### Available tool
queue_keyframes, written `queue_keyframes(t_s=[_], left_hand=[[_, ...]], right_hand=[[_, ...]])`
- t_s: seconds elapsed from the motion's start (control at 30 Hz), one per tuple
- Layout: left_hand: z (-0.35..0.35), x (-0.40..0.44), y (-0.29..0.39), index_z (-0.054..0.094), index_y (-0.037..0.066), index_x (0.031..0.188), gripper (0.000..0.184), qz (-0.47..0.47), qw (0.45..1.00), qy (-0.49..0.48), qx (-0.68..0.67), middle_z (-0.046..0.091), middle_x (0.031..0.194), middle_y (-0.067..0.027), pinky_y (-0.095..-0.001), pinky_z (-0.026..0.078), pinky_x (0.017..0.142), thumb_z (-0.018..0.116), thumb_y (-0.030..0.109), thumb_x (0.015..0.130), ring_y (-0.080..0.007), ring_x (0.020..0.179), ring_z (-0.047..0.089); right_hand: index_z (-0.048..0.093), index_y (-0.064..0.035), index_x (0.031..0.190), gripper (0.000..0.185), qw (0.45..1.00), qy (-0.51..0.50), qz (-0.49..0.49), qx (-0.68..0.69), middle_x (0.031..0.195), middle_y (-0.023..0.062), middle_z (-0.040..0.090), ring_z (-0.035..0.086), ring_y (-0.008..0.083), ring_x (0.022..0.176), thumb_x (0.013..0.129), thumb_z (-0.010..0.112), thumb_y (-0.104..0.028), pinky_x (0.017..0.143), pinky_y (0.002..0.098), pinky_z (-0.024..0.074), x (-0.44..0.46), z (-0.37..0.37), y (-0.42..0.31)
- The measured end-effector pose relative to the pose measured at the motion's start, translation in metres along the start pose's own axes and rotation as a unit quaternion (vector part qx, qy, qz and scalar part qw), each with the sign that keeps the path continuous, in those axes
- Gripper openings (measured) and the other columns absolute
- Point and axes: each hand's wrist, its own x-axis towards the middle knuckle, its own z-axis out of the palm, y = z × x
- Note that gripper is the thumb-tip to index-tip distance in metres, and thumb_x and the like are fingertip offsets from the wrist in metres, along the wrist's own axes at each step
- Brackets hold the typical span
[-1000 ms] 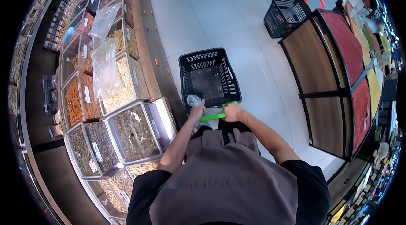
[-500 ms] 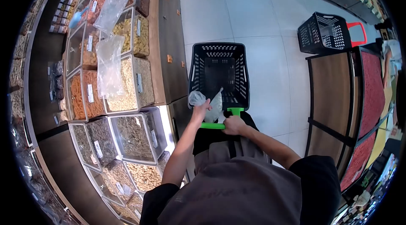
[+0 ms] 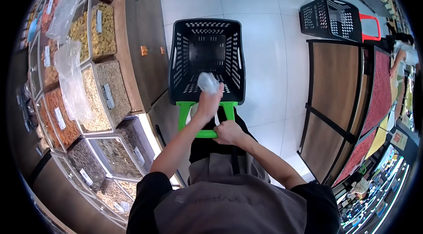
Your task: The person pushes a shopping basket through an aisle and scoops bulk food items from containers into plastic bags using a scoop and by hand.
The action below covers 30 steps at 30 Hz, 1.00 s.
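Observation:
My left hand (image 3: 209, 101) is closed around the gathered top of a clear plastic bag (image 3: 208, 82), above the near end of a black shopping basket cart (image 3: 176, 77). Whatever the bag contains is mostly hidden behind my hand and wrist. A green handle (image 3: 203, 134) rises from the cart's near side, and my right hand (image 3: 228, 132) is wrapped round its right part. The cart's perforated walls and dark floor show beyond my left hand.
Bulk food bins (image 3: 116, 80) line the left side, with clear plastic bags (image 3: 72, 80) hanging over them. To the right stand a wooden display stand (image 3: 332, 84) and another black basket cart with a red handle (image 3: 370, 27). A person (image 3: 403, 53) is at far right.
My left hand has moved the bag from the cart's left corner to over its near end. The cart now shows larger, and the bins have shifted left in view. My right hand stays on the handle.

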Motion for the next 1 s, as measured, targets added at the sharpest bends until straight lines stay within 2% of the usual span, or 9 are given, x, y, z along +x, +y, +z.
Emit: queue_keyframes(t_s=[0.13, 0.23, 0.33, 0.37, 0.43, 0.53, 0.67, 0.77, 1.0], left_hand=[[-0.015, -0.036, 0.058, 0.047, 0.014, 0.078, 0.028, 0.003, 0.998, -0.029, -0.062, 0.041, 0.063, 0.0059, -0.0258, 0.03, 0.049, 0.061, 0.024, 0.101, -0.0043, 0.054, 0.039], [-0.027, -0.024, 0.086, 0.05, 0.012, 0.073, 0.032, 0.055, 0.995, -0.002, 0.089, 0.044, 0.062, 0.0042, -0.0276, 0.034, 0.054, 0.063, 0.026, 0.099, -0.0061, 0.056, 0.04], [-0.011, 0.022, 0.046, 0.055, 0.008, 0.077, 0.028, 0.052, 0.995, -0.043, 0.078, 0.048, 0.064, 0.0036, -0.0275, 0.039, 0.058, 0.064, 0.025, 0.098, -0.0077, 0.06, 0.045], [-0.007, 0.049, 0.006, 0.065, 0.0, 0.091, 0.033, 0.112, 0.976, -0.055, 0.176, 0.068, 0.079, -0.0146, -0.0437, 0.05, 0.07, 0.061, 0.033, 0.097, -0.0288, 0.073, 0.066], [0.007, 0.092, -0.051, 0.07, -0.001, 0.09, 0.039, 0.062, 0.886, -0.143, 0.437, 0.071, 0.09, -0.0231, -0.0496, 0.052, 0.08, 0.057, 0.035, 0.097, -0.0389, 0.085, 0.069], [0.013, 0.123, -0.11, 0.069, -0.007, 0.081, 0.053, 0.165, 0.754, -0.248, 0.585, 0.067, 0.087, -0.0316, -0.0541, 0.05, 0.083, 0.048, 0.037, 0.101, -0.047, 0.085, 0.066], [0.027, 0.149, -0.172, 0.069, -0.009, 0.086, 0.06, 0.048, 0.818, -0.286, 0.496, 0.067, 0.094, -0.0335, -0.0547, 0.047, 0.094, 0.038, 0.038, 0.105, -0.0483, 0.097, 0.064], [0.027, 0.143, -0.197, 0.068, -0.009, 0.091, 0.056, -0.033, 0.838, -0.185, 0.512, 0.066, 0.103, -0.0328, -0.0531, 0.047, 0.095, 0.042, 0.039, 0.104, -0.0477, 0.103, 0.062], [-0.029, 0.075, -0.118, 0.068, -0.001, 0.09, 0.028, 0.055, 0.862, -0.189, 0.468, 0.067, 0.089, -0.0255, -0.0524, 0.05, 0.08, 0.056, 0.023, 0.092, -0.0443, 0.088, 0.065]], right_hand=[[0.073, -0.0054, 0.075, 0.03, 0.999, -0.025, 0.012, 0.022, 0.072, 0.018, 0.07, 0.071, 0.0358, 0.072, 0.078, 0.07, -0.035, 0.072, 0.0457, 0.0575, 0.007, -0.002, -0.003], [0.073, -0.0052, 0.075, 0.03, 0.999, -0.02, 0.007, 0.027, 0.072, 0.0187, 0.07, 0.071, 0.036, 0.072, 0.078, 0.069, -0.035, 0.071, 0.0459, 0.0576, 0.008, 0.002, -0.007], [0.072, -0.0043, 0.073, 0.03, 0.999, 0.005, 0.0, 0.044, 0.071, 0.0197, 0.069, 0.071, 0.0362, 0.07, 0.075, 0.07, -0.034, 0.069, 0.0465, 0.0578, 0.007, 0.009, -0.007], [0.072, -0.0043, 0.073, 0.03, 0.999, 0.006, 0.008, 0.041, 0.071, 0.0197, 0.069, 0.071, 0.0362, 0.07, 0.075, 0.07, -0.034, 0.069, 0.0465, 0.0578, 0.007, 0.009, -0.008], [0.072, -0.0042, 0.073, 0.028, 0.999, 0.003, 0.001, 0.039, 0.069, 0.0193, 0.069, 0.071, 0.0366, 0.068, 0.075, 0.07, -0.032, 0.069, 0.0464, 0.0579, 0.008, 0.006, -0.008], [0.071, -0.0043, 0.07, 0.026, 0.998, 0.027, -0.013, 0.049, 0.067, 0.0193, 0.068, 0.07, 0.0368, 0.067, 0.075, 0.067, -0.03, 0.066, 0.0464, 0.0575, 0.012, 0.01, -0.004], [0.068, -0.003, 0.067, 0.025, 0.996, 0.058, -0.017, 0.067, 0.065, 0.0203, 0.067, 0.069, 0.0372, 0.064, 0.073, 0.067, -0.027, 0.064, 0.0472, 0.0565, 0.007, 0.018, -0.002], [0.068, -0.0026, 0.067, 0.025, 0.996, 0.053, -0.01, 0.073, 0.066, 0.0205, 0.067, 0.069, 0.0381, 0.065, 0.073, 0.066, -0.027, 0.064, 0.0479, 0.0565, 0.007, 0.018, -0.002], [0.072, -0.0034, 0.078, 0.025, 0.998, 0.007, -0.018, 0.058, 0.077, 0.0209, 0.071, 0.071, 0.0384, 0.075, 0.078, 0.066, -0.028, 0.073, 0.0493, 0.0573, 0.007, 0.006, -0.006]])
